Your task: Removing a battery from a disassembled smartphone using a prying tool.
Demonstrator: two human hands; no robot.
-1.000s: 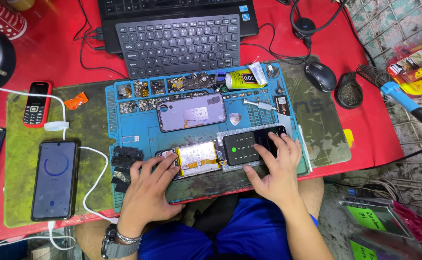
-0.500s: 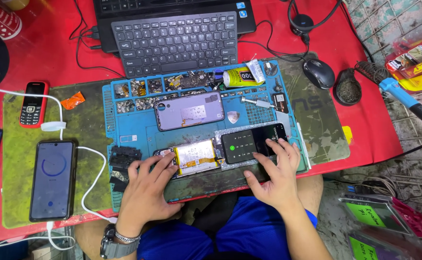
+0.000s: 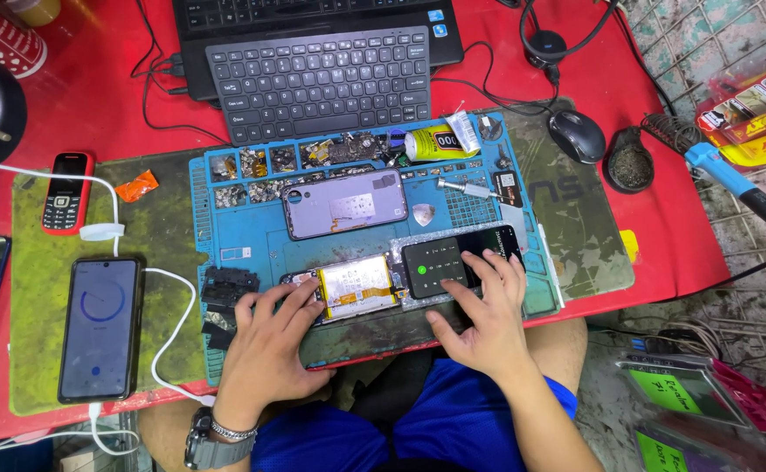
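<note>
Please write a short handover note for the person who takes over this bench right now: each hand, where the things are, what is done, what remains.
Left hand: fingers rest on the opened phone, by its battery.
Right hand: fingertips on the lit screen, which lies flat beside the opened phone.
Both lie on the blue mat. The back cover lies apart, higher on the mat, with the glue tube above it.
Done: phone is open, cover off.
Left: phone is not closed; cover not refitted.
</note>
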